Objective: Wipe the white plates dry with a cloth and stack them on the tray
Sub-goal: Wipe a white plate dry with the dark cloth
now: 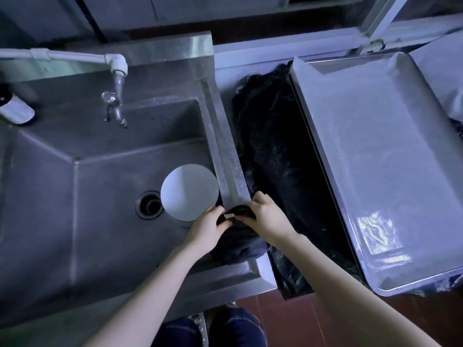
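Both hands meet over the front right corner of the sink (pixel 226 156), on its flat right rim. The left hand (pixel 208 229) and the right hand (pixel 265 219) each have their fingers curled round a bunched dark cloth (pixel 238 242), gripping it between them. The hands are close together, almost touching. A small pale tag (pixel 229 216) on the cloth shows between the two thumbs. The rest of the cloth hangs in a heap below the hands, draped over the rim.

At 10 o'clock from the hands, just beside the left fingertips, a stack of white plates (pixel 189 190) stands in the basin against its right wall. The lower plates show only as pale edges under the top one. The drain (pixel 149 205) lies at 9 o'clock of the stack, close by.

Farther off at 11 o'clock, a metal tap (pixel 115 101) hangs from a white pipe (pixel 75 56) over the back of the basin.

At 2 o'clock from the hands, well apart from the plates, the metal tray (pixel 375 159) lies on the counter. A crumpled black sheet (pixel 273 151) fills the strip between sink and tray.

At 6 o'clock, the person's knees (pixel 235 326) in dark trousers stand over red-brown floor tiles (pixel 288 319).
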Available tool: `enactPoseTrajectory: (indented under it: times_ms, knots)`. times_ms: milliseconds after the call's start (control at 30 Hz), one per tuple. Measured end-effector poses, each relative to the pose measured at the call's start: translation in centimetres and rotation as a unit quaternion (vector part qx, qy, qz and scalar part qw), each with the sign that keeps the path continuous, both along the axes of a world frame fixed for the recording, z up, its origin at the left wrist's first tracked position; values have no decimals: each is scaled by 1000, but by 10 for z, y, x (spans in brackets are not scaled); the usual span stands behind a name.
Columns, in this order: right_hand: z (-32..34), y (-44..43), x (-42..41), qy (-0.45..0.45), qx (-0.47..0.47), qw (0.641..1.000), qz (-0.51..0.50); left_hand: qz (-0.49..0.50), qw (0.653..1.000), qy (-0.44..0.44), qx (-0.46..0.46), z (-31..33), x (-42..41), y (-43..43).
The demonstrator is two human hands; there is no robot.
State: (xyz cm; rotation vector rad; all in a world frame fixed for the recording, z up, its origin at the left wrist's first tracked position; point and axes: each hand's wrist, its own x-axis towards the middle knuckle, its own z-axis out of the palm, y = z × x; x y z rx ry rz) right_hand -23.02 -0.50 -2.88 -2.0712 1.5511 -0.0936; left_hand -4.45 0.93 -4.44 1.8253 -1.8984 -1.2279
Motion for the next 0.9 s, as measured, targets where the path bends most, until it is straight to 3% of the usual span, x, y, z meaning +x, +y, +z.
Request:
enactPoseTrajectory:
  times_ms: [67,233,367,500,633,733,900]
  knots:
    - [8,-5,11,-57,7,998,-26,38,998,47,12,8,13,4]
    - [24,-23,54,-153,166,971,-79,179,980,80,-28,29,51,7]
    - [24,-27,95,-142,183,971,-53,283,950,97,-92,35,92,7]
    - [13,-24,147,-179,165,963,-112,239,964,114,-26,18,137,16]
    - [-4,-30,181,-211,184,932,-231,185,978,92,22,-10,175,13]
    - [-26,-44,189,-190,213,903,-321,226,971,73,25,-29,200,-2]
    - [-74,-60,186,-74,260,881,-389,282,957,54,49,-68,227,-31]
